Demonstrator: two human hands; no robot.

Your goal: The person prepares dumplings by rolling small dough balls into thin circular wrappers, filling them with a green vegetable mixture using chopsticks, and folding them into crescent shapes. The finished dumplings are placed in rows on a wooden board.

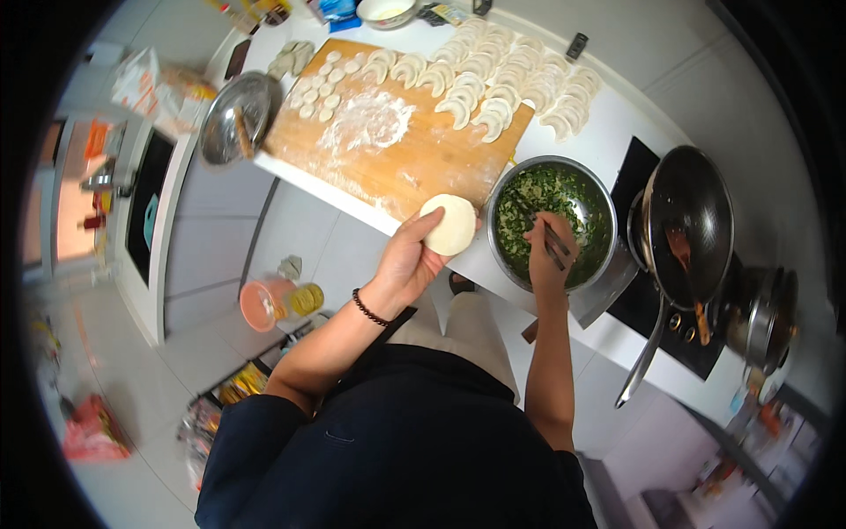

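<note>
A round dumpling wrapper (449, 226) lies flat across the fingers of my left hand (413, 254), with the thumb pressing on its edge. It is bare of filling and held just off the near corner of the wooden board (456, 162). My right hand (554, 248) grips a pair of dark chopsticks (555, 248) over a steel bowl (611, 218). Their tips reach into chopped green filling (538, 188); the hand covers part of it. Folded dumplings (456, 109) line the board's far side. Small dough pieces (327, 89) sit at its left, beside a patch of flour (373, 122).
More rows of dumplings (552, 82) stand on the white counter past the board. A metal basin (221, 125) with a rolling pin (242, 132) tilts at the counter's left edge. To the right, a wok (694, 218) containing a spatula rests on the cooktop (634, 168), near a lidded pot (760, 324).
</note>
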